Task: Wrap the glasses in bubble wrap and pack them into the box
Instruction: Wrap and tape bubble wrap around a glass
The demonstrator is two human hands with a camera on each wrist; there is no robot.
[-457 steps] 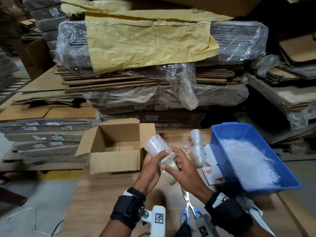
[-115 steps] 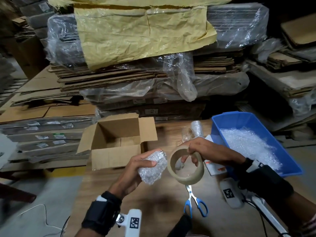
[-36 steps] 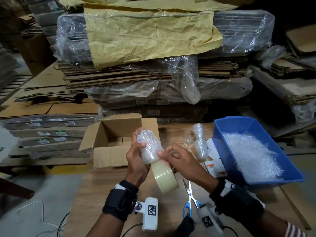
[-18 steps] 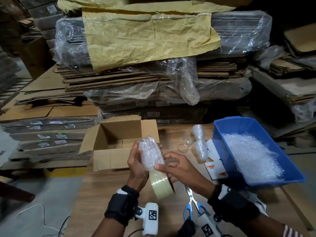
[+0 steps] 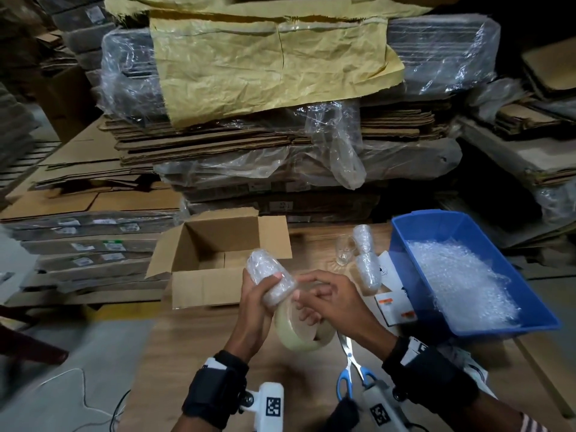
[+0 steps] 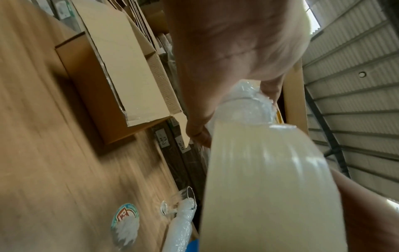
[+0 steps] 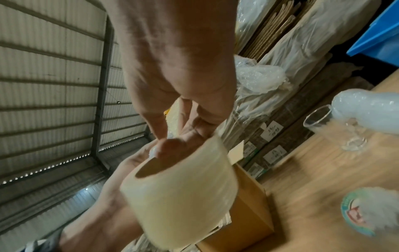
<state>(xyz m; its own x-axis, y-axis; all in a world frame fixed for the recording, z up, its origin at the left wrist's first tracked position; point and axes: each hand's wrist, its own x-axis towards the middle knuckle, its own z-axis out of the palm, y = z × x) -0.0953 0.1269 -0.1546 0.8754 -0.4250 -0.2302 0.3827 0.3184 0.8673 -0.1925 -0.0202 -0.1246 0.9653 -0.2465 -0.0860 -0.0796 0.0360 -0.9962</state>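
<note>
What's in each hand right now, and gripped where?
Left hand grips the bubble-wrapped glass around its lower half. Right hand has fingers through the tape roll core, holding it under the glass.

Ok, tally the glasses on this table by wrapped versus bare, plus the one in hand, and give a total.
Bubble-wrapped glass gripped in the left hand: 1
Bubble-wrapped glasses on the table: 2
Bare glass on the table: 1
Total: 4

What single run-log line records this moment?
left hand: grips bubble-wrapped glass | right hand: holds beige tape roll | open cardboard box: no wrapped glass visible inside
</note>
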